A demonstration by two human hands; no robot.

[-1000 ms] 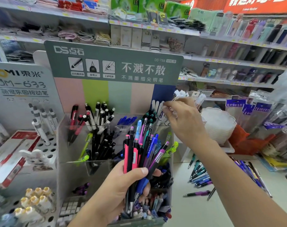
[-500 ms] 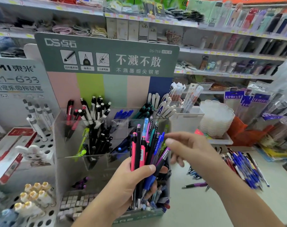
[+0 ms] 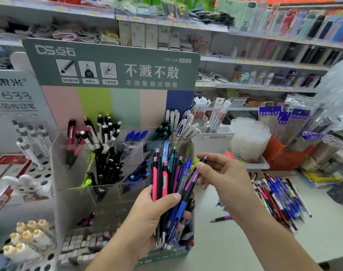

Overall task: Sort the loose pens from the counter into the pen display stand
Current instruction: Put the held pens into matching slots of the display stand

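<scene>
A bundle of pens (image 3: pixel 169 184) stands upright in the lower middle of the frame, gripped by the left hand (image 3: pixel 147 218) with the thumb laid across the front and the fingers curled round the back. The bundle mixes pink, black, teal, blue and purple barrels. The right hand (image 3: pixel 223 178), just right of centre, pinches the upper end of a purple pen (image 3: pixel 193 178) between thumb and forefinger; that pen leans out of the bundle toward the upper right, its lower end still among the others.

Right behind the bundle, filling the centre and left, is the clear pen display stand (image 3: pixel 72 192) with a green header card (image 3: pixel 112 63) at upper centre. Its back compartments hold red and black pens, black and white pens, blue pens, teal pens and white pens from left to right; a lower front compartment holds a few purple ones.

At lower right a heap of loose pens (image 3: pixel 278 198), mostly blue, red and black, lies on the pale counter (image 3: pixel 235 241), and a single dark pen (image 3: pixel 221 219) lies apart between the heap and the stand
</scene>
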